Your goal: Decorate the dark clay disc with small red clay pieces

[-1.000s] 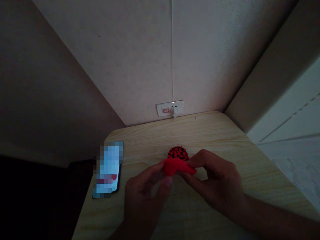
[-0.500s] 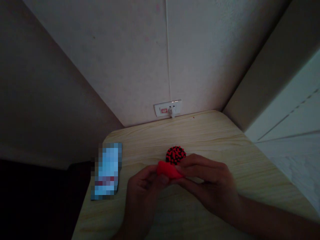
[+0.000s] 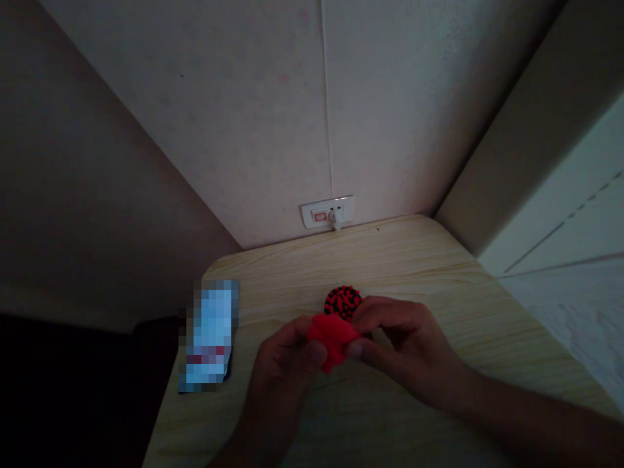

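A soft red piece (image 3: 333, 338), which looks like modelling clay, is pinched between both hands above the table. My left hand (image 3: 287, 364) is closed on its left side, thumb lying over the near face. On the right edge, my right hand (image 3: 409, 344) squeezes it between thumb and fingers. Just behind the red piece sits a round black item (image 3: 342, 301) covered with small red bits. Its near part is hidden by the red piece and my right fingers.
A phone with a lit, blurred screen (image 3: 209, 338) lies at the left edge of the wooden table (image 3: 273, 279). At the back, a wall socket (image 3: 327, 212) holds a white plug. A tiny red crumb (image 3: 377, 229) lies near the wall.
The red piece has turned and spread out, now hanging lower with a wider face showing. My right thumb has come round onto its near side.
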The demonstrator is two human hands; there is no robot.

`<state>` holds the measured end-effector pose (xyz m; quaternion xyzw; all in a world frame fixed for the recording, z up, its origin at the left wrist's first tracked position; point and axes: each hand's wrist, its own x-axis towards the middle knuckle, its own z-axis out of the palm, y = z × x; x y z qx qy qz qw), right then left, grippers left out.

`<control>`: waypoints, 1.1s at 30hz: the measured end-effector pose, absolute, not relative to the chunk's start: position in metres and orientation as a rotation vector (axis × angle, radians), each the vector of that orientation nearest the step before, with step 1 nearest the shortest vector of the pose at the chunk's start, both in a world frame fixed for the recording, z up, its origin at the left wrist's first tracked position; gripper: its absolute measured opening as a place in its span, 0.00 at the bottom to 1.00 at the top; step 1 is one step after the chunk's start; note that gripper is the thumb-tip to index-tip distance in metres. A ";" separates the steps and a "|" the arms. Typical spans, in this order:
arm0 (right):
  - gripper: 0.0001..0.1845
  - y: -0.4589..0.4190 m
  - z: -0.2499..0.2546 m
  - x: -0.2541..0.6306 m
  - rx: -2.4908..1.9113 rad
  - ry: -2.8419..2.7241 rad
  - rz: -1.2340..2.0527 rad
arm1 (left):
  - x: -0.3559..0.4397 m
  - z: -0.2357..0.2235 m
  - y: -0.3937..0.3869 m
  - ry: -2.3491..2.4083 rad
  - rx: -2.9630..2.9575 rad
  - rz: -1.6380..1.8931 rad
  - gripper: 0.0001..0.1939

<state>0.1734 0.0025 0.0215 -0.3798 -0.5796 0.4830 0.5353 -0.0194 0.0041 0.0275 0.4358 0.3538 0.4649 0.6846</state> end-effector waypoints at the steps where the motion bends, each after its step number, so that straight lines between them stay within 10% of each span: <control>1: 0.08 0.003 0.022 0.175 -0.938 -1.435 1.107 | -0.019 0.029 0.004 0.842 1.060 1.044 0.08; 18: 0.22 -0.003 0.022 0.166 -0.992 -1.206 1.462 | -0.013 0.023 0.001 0.908 0.926 1.039 0.10; 25: 0.18 -0.006 0.026 0.163 -1.017 -1.049 1.595 | -0.021 0.017 -0.005 1.104 1.603 1.125 0.33; 33: 0.21 -0.007 0.026 0.168 -1.005 -1.229 1.612 | -0.028 0.026 -0.002 1.044 2.330 1.144 0.22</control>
